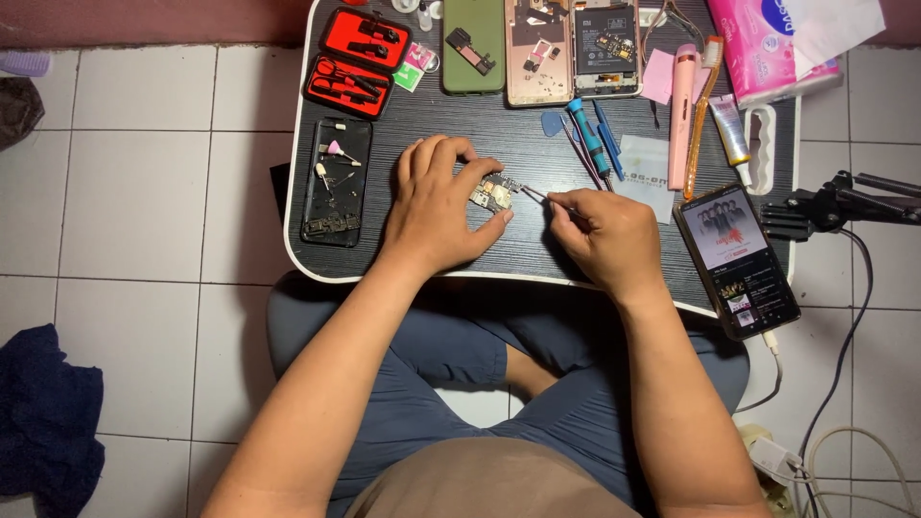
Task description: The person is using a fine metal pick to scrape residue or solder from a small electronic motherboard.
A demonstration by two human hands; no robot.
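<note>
While the small circuit board (495, 193) lay on the dark lap table (537, 251), it was pinned at its edges by the fingers of the left hand (436, 206), apparently so that it was kept from sliding. Thin tweezers (540, 197) were pinched in the right hand (606, 240), their tip brought to the board's right edge. Just behind, a blue screwdriver (587, 136) and picks were laid within reach. An opened phone (606, 48) and red tool case (357, 59) were set farther back; a lit phone (736, 257) was propped at the right.
</note>
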